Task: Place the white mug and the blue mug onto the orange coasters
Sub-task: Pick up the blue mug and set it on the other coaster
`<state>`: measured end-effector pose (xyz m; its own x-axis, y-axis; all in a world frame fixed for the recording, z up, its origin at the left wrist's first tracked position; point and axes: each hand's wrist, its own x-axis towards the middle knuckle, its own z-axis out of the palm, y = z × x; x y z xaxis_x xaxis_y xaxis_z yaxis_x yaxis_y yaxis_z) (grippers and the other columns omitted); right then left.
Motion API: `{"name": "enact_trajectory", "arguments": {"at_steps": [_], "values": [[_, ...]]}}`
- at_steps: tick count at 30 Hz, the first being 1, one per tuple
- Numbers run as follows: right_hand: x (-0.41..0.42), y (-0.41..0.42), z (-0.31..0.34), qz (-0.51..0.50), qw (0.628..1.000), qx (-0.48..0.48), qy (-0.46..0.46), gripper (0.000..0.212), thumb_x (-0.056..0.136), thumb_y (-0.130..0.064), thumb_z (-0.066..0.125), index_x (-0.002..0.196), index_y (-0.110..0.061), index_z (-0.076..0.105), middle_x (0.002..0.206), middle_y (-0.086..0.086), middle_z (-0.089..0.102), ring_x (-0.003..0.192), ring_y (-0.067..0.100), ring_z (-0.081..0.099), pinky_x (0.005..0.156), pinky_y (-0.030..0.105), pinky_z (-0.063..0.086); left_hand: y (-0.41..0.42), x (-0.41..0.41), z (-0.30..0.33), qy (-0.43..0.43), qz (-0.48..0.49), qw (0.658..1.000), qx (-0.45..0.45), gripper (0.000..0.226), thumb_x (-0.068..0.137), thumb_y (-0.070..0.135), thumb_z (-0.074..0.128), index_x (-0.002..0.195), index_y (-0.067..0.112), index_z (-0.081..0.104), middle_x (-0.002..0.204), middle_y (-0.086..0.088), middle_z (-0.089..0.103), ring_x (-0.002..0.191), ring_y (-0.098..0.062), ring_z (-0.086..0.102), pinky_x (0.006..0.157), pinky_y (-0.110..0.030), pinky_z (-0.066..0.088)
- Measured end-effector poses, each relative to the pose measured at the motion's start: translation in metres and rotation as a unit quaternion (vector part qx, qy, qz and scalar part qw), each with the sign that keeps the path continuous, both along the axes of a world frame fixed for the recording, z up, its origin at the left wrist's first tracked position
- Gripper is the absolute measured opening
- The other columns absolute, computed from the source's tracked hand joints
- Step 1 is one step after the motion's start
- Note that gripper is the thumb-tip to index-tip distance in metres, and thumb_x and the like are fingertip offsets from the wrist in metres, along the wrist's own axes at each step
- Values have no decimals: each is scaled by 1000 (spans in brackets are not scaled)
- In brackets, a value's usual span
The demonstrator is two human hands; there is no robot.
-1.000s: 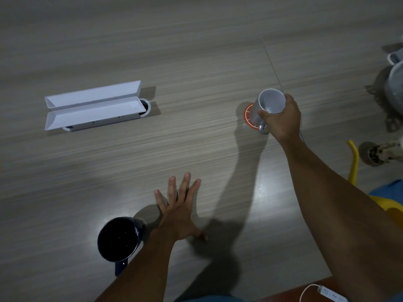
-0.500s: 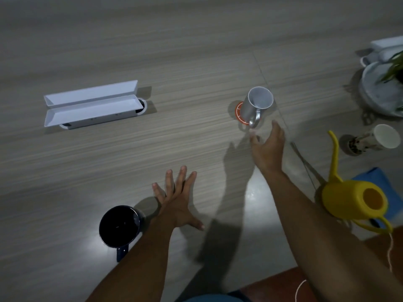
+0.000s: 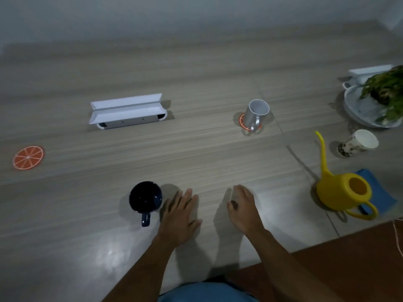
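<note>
The white mug [image 3: 255, 115] stands upright on an orange coaster [image 3: 242, 122] at centre right, handle toward me. A second orange coaster [image 3: 28, 157], patterned like a citrus slice, lies bare at the far left. The dark blue mug [image 3: 145, 198] stands on the table near me, handle pointing my way. My left hand [image 3: 181, 214] rests flat just right of the blue mug, fingers spread, holding nothing. My right hand [image 3: 243, 206] hovers low beside it, fingers loosely curled and empty, far from the white mug.
A white open case [image 3: 126, 111] lies at the back left. On the right are a yellow watering can [image 3: 342, 190] on a blue cloth [image 3: 379, 188], a paper cup [image 3: 357, 143] and a potted plant on a plate [image 3: 359, 110]. The table edge runs at bottom right.
My right hand set the white mug on the coaster, let go and drew back toward me beside the left hand. The view widened, showing the left coaster.
</note>
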<state>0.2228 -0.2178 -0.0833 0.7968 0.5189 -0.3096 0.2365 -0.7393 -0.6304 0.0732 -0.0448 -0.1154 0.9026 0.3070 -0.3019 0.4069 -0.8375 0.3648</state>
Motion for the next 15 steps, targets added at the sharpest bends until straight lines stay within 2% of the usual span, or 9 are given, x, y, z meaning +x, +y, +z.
{"name": "enact_trajectory", "arguments": {"at_steps": [3, 7, 9, 12, 15], "values": [[-19, 11, -4, 53, 998, -1, -22, 57, 100, -20, 56, 151, -6, 35, 161, 11, 29, 150, 24, 22, 121, 32, 23, -3, -42, -5, -45, 3, 999, -6, 69, 98, 56, 39, 158, 28, 20, 168, 6, 5, 154, -22, -1, 122, -40, 1], [-41, 33, -11, 127, 991, -10, -46, 62, 99, -26, 55, 154, -9, 30, 164, 9, 25, 153, 24, 15, 125, 35, 17, 3, -86, -7, -79, 43, 996, -17, 61, 100, 51, 43, 154, 26, 32, 165, 8, 20, 153, -13, 12, 118, -34, 10], [-53, 43, -15, 171, 983, -20, -63, 69, 98, -32, 55, 156, -10, 24, 167, 7, 18, 154, 23, 9, 124, 34, 10, 8, -104, -4, -97, 92, 991, -28, 56, 98, 50, 46, 149, 26, 42, 160, 9, 34, 149, -13, 25, 113, -30, 14], [-72, 52, -22, 240, 966, -54, -77, 78, 97, -45, 50, 159, -14, 12, 170, 4, 4, 155, 22, -5, 124, 39, 2, 14, -124, 1, -130, 204, 969, -45, 46, 93, 53, 48, 130, 28, 59, 143, 10, 53, 136, -13, 44, 99, -31, 23], [-85, 54, -31, 275, 950, -119, -84, 92, 94, -63, 41, 159, -17, -5, 168, 3, -18, 153, 22, -20, 123, 45, -9, 19, -133, 4, -164, 310, 934, -71, 34, 92, 43, 65, 122, 28, 59, 128, 9, 59, 122, -14, 52, 93, -37, 29]]}}
